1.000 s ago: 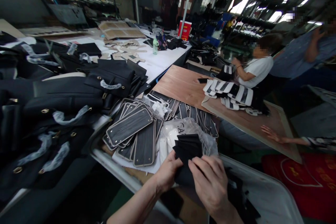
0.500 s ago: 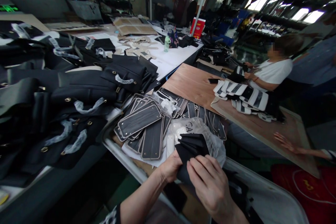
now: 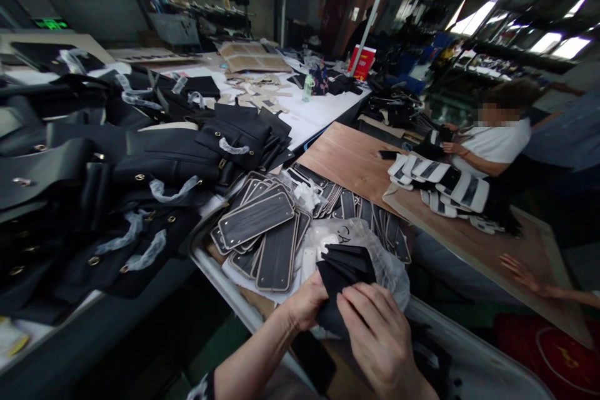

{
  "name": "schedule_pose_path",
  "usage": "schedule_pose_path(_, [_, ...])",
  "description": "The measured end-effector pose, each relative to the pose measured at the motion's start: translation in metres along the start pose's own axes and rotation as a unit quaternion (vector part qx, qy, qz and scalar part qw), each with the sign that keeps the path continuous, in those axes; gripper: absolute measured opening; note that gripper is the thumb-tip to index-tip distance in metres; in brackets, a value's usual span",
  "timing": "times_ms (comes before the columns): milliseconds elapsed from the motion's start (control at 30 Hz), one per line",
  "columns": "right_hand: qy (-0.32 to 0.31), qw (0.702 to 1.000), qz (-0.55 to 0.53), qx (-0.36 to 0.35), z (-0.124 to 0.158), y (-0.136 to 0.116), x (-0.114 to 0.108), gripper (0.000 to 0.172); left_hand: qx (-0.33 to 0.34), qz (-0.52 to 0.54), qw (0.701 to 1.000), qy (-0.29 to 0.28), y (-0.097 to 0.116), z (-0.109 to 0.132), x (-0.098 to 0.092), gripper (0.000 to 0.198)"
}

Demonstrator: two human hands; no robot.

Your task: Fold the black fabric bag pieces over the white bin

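Both my hands hold a small stack of flat black pieces (image 3: 347, 269), fanned out at the top edge; their material is hard to tell. My left hand (image 3: 307, 303) is closed round the stack's left side, its fingers partly hidden behind it. On the right side my right hand (image 3: 377, 325) grips the stack with bent fingers. Just beyond it lies a clear plastic bag (image 3: 391, 269) with white pieces inside. To the left of the bag, dark rectangular panels (image 3: 255, 219) with pale edges and small studs at the corners are piled in a grey tray (image 3: 234, 303).
Black handbags (image 3: 164, 156) with plastic-wrapped handles crowd the table at left. A wooden board (image 3: 337, 153) and a second board with white-and-black pieces (image 3: 462, 190) stand at right. A person in a white shirt (image 3: 504, 144) works there; another person's hand (image 3: 525, 275) rests on the board edge.
The view has shifted slightly, so the surroundings sit a little further right and lower. My hands keep their grip on the black stack.
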State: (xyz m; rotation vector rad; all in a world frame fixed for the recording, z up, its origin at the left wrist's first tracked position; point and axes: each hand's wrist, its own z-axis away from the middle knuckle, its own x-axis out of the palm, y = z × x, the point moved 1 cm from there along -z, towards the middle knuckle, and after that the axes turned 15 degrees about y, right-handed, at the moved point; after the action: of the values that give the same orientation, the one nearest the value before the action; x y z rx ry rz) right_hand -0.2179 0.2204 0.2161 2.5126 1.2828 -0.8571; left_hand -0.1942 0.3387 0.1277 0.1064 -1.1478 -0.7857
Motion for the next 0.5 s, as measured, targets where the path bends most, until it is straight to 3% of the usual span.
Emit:
schedule_pose_path(67, [0.028,0.997,-0.011,0.066,0.001,0.006,0.0,0.02,0.002,-0.002,1.0,-0.003,0.003,0.001,0.005,0.053])
schedule_pose_path(133, [0.055,0.983,-0.01,0.175,0.004,0.017,0.0,0.016,0.003,-0.011,1.0,-0.006,0.005,0.002,0.012,0.055])
schedule_pose_path(267, [0.077,0.917,0.038,0.389,0.016,0.042,-0.005,0.02,-0.003,-0.052,0.999,-0.003,0.004,0.001,0.03,0.061])
schedule_pose_path(367, [0.098,0.875,0.035,0.473,0.023,0.05,-0.012,0.026,-0.017,-0.067,0.998,-0.009,-0.001,-0.001,0.04,0.064])
schedule_pose_path(500, [0.133,0.843,0.012,0.522,0.028,0.051,-0.019,0.029,-0.037,-0.081,0.996,-0.022,-0.006,-0.005,0.05,0.065])
